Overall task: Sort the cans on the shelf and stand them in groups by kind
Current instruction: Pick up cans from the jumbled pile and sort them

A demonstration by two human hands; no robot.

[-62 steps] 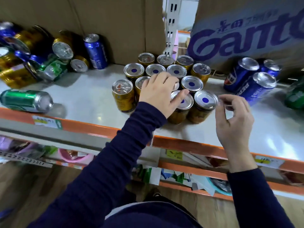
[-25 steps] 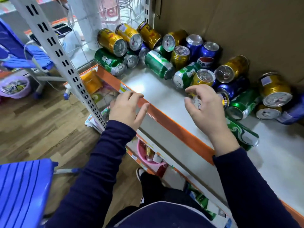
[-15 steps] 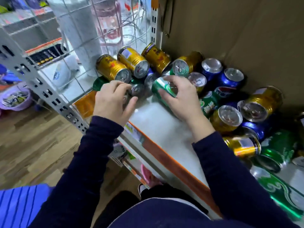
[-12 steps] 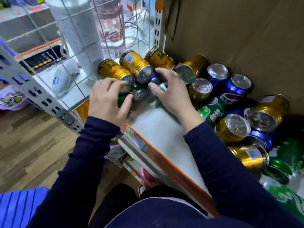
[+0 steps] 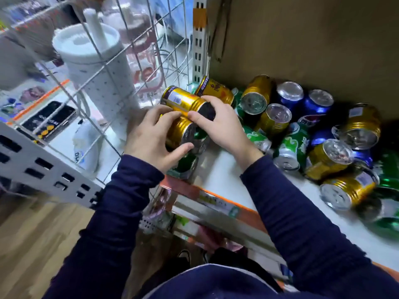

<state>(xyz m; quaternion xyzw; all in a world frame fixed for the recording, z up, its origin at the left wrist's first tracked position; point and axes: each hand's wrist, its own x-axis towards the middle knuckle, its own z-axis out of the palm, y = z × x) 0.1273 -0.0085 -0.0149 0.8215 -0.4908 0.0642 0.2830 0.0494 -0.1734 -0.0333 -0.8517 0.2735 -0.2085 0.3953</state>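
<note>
At the left end of the white shelf (image 5: 218, 169) lies a heap of gold, green and blue cans on their sides. My left hand (image 5: 151, 137) grips a gold can (image 5: 180, 131) at the corner of the heap. My right hand (image 5: 220, 126) grips a second gold can (image 5: 183, 100) lying just above it. A third gold can (image 5: 216, 88) lies behind them against the upright. Green cans (image 5: 291, 147) and blue cans (image 5: 315, 104) lie mixed with more gold cans (image 5: 347, 188) to the right.
A wire grid panel (image 5: 129, 67) closes the shelf's left end, with a white tumbler (image 5: 97, 70) behind it. Brown cardboard (image 5: 302, 39) backs the shelf. The orange front edge (image 5: 216, 195) runs diagonally; a lower shelf of goods (image 5: 194, 229) sits beneath. Wooden floor lies at lower left.
The view swung from the standing gold group on the right to the heap at the left end. Both hands reached into the heap and each closed round a gold can.
</note>
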